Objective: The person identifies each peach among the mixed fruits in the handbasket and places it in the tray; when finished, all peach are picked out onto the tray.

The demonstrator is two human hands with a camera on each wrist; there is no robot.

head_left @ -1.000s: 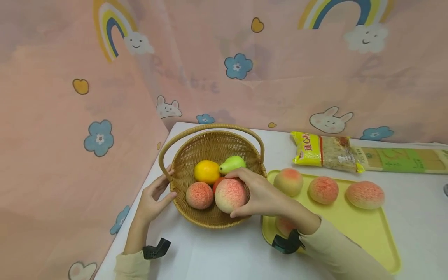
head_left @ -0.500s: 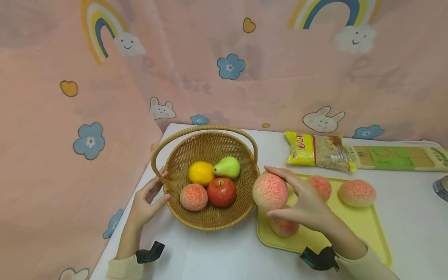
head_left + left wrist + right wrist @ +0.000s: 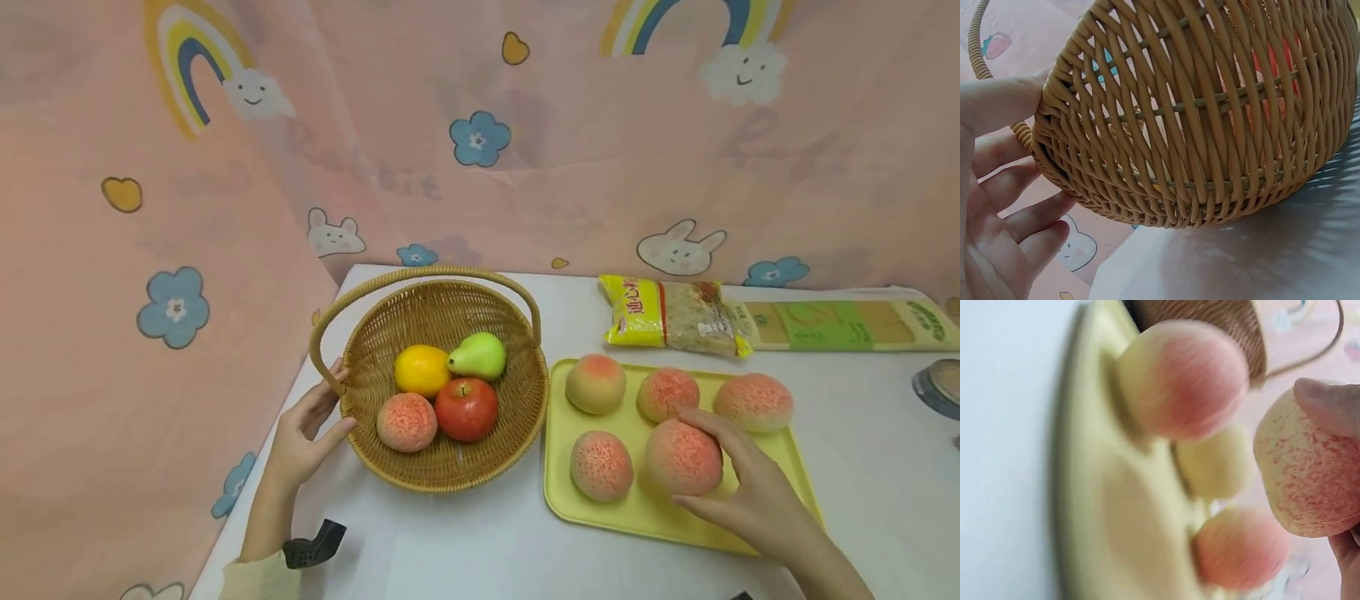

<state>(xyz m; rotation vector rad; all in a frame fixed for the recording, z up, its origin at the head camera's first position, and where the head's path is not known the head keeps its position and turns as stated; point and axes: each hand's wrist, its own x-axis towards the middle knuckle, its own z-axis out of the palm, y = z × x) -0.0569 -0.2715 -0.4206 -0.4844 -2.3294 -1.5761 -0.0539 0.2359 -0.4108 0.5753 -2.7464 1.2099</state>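
My right hand [image 3: 757, 492] grips a peach [image 3: 684, 457] between thumb and fingers over the yellow tray [image 3: 517, 508]. In the right wrist view, that peach [image 3: 1310, 469] appears raised off the tray. Several other peaches lie on the tray, among them a nearby speckled peach [image 3: 602, 466]. At the left, my left hand [image 3: 300, 446] touches the outside of the wicker basket [image 3: 517, 433] near its handle base, thumb and fingers spread. A yellow lemon-like fruit [image 3: 422, 371], a green pear [image 3: 478, 357], a red apple [image 3: 467, 410] and a peach [image 3: 407, 422] sit in the basket.
Behind the tray lie a yellow bag of pasta [image 3: 671, 317] and a flat green-labelled pack [image 3: 840, 325]. A dark round object [image 3: 939, 387] stands at the right edge. A printed pink cloth [image 3: 420, 125] backs the white tabletop.
My right hand has carried the peach from above the basket rightward to above the tray, bringing the apple into full view. My left hand has stayed at the basket's side.
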